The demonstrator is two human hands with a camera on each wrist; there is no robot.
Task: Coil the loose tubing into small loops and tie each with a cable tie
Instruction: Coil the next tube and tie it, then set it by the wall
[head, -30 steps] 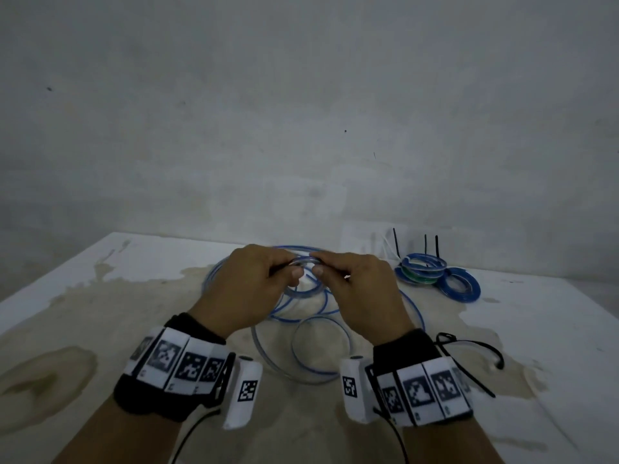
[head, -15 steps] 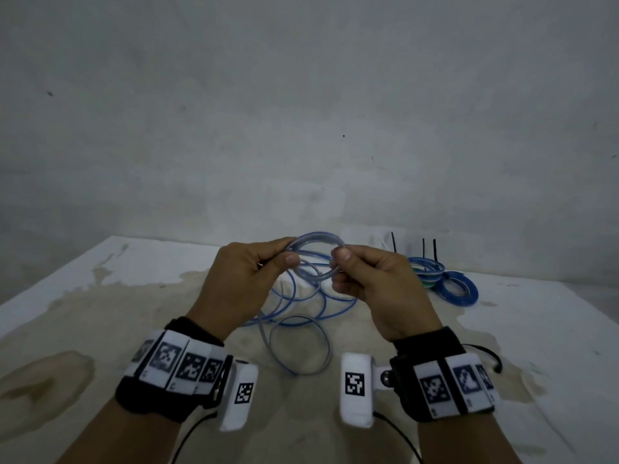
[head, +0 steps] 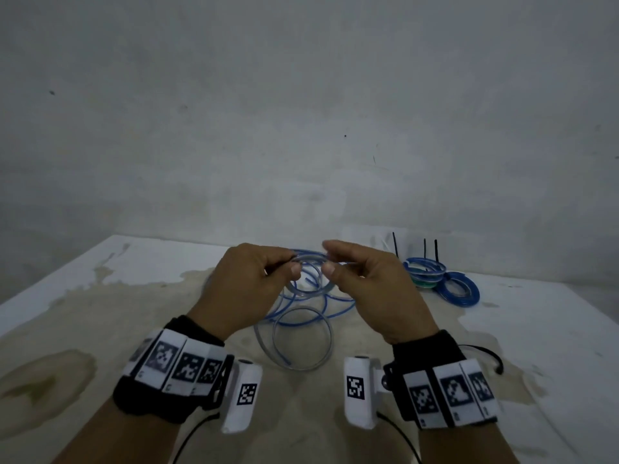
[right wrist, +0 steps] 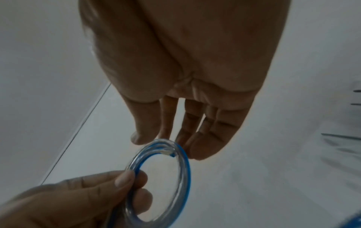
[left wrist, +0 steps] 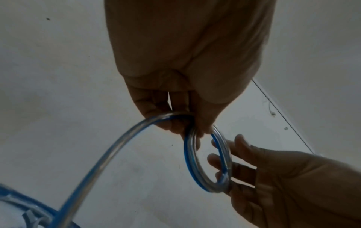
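My left hand [head: 254,283] pinches the small coil [right wrist: 162,177] above the counter [head: 502,329], right hand [head: 365,283] spread loose beside it; untied, springy tubing may unwind if that single pinch slackens

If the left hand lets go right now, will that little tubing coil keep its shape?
Probably not. The coil is untied, its cut end free, so it likely springs open. The loose tubing lies in wide curves, suggesting springy stiffness. Only the left hand pinches it.
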